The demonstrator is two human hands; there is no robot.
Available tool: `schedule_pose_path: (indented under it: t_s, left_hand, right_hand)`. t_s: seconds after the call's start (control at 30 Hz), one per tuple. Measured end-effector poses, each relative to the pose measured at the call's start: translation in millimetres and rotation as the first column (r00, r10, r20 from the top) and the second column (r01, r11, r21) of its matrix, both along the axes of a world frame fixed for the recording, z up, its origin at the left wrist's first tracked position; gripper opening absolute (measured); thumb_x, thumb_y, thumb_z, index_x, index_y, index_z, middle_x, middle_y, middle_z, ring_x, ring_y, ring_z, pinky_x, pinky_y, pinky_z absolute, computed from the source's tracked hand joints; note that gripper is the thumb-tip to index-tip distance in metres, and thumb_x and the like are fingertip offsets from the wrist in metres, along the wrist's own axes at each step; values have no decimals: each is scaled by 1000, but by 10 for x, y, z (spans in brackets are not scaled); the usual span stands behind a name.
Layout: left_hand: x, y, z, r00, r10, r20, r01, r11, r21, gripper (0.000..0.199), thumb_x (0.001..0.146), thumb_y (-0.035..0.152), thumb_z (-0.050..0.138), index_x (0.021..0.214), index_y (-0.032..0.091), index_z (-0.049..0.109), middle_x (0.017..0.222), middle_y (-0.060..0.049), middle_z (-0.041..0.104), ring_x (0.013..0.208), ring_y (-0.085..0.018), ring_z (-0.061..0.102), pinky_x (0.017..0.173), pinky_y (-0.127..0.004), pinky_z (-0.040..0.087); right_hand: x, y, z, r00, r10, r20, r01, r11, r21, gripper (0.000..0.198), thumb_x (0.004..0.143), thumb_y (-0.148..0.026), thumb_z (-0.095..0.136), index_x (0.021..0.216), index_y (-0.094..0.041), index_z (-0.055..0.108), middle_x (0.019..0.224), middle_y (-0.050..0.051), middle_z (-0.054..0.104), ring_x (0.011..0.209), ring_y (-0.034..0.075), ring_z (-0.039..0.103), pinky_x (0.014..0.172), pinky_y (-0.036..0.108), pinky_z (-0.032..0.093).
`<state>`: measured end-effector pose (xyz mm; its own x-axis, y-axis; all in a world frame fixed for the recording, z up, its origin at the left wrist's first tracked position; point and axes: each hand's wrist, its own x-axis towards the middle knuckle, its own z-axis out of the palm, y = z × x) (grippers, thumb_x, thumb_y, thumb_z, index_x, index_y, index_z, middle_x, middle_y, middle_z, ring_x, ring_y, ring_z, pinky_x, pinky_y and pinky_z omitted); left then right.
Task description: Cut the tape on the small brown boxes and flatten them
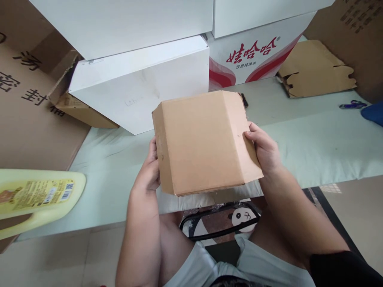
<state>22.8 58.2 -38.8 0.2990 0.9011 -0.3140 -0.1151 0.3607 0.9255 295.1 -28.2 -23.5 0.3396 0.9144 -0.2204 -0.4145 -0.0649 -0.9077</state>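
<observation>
A plain brown piece of folded cardboard [200,143] is held up over the front edge of the table, its two side flaps bent at an angle. My left hand [149,167] grips its left flap, with most of the fingers hidden behind the board. On the other side my right hand [265,147] pinches the right flap, thumb on the front face and the other fingers out of sight behind. A small dark object [245,100] lies partly covered behind the cardboard's upper right corner.
White cartons [143,87] and a red-lettered white box [254,56] stand stacked at the back. A yellow bottle [44,195] lies at the left. Flattened cardboard [317,69], scissors [353,105] and a blue object [373,113] are at the right on the cloth-covered table [317,143].
</observation>
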Motion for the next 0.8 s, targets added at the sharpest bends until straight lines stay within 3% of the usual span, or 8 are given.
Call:
schedule_pose_path:
  t_s: [0.13, 0.27, 0.47, 0.53, 0.63, 0.73, 0.8]
  left_hand:
    - [-6, 54, -6, 998, 55, -23, -55, 998, -18, 77, 64, 18, 87, 132, 33, 53, 95, 4, 72, 66, -11, 67, 54, -19, 50]
    - [-10, 68, 2, 999, 10, -41, -11, 1000, -21, 82, 60, 21, 91, 131, 31, 52, 110, -2, 73, 82, -17, 73, 62, -21, 55]
    - [-1, 87, -40, 998, 50, -28, -51, 998, -22, 96, 56, 24, 96, 137, 35, 45, 108, 0, 76, 83, -16, 73, 68, -21, 57]
    - [18, 91, -59, 999, 33, -38, -33, 999, 21, 87, 54, 21, 95, 130, 31, 55, 109, -2, 76, 89, -18, 73, 70, -22, 57]
    - [64, 86, -77, 993, 12, -119, 4, 991, 130, 56, 54, 20, 92, 106, 21, 71, 100, -4, 77, 96, -22, 72, 76, -26, 57]
    - [101, 78, -86, 974, 100, -204, -63, 982, 178, 26, 58, 24, 88, 78, 17, 72, 77, -2, 74, 83, -21, 70, 69, -28, 55]
    - [106, 75, -89, 967, 152, -204, -120, 980, 160, 22, 63, 31, 85, 70, 17, 69, 69, -1, 71, 72, -19, 67, 62, -27, 51]
  right_hand:
    - [85, 36, -46, 1000, -25, -3, 25, 999, -24, 20, 71, -34, 65, 88, -26, 58, 80, 0, 64, 76, 23, 64, 77, 41, 53]
    - [138, 70, -96, 999, 19, -44, -22, 997, -78, 24, 69, -34, 67, 89, -25, 59, 79, 1, 67, 75, 25, 67, 73, 43, 56]
    - [130, 65, -80, 985, 101, -141, -111, 992, -64, 22, 67, -32, 71, 86, -24, 62, 78, 1, 67, 66, 20, 64, 65, 38, 54]
    - [128, 48, -44, 973, 155, -172, -166, 985, -54, 19, 67, -33, 73, 79, -23, 61, 75, 0, 65, 61, 18, 60, 60, 35, 52]
    - [119, 29, -2, 957, 192, -218, -207, 977, -48, 18, 67, -32, 73, 74, -22, 61, 70, 0, 63, 56, 16, 57, 54, 32, 49]
    - [92, 25, 16, 954, 189, -233, -210, 975, -71, 19, 64, -31, 72, 80, -23, 65, 73, 0, 68, 61, 19, 63, 57, 34, 52]
    - [68, 28, 22, 957, 177, -232, -201, 976, -85, 26, 63, -31, 71, 87, -23, 67, 81, 2, 73, 68, 23, 69, 64, 39, 57]
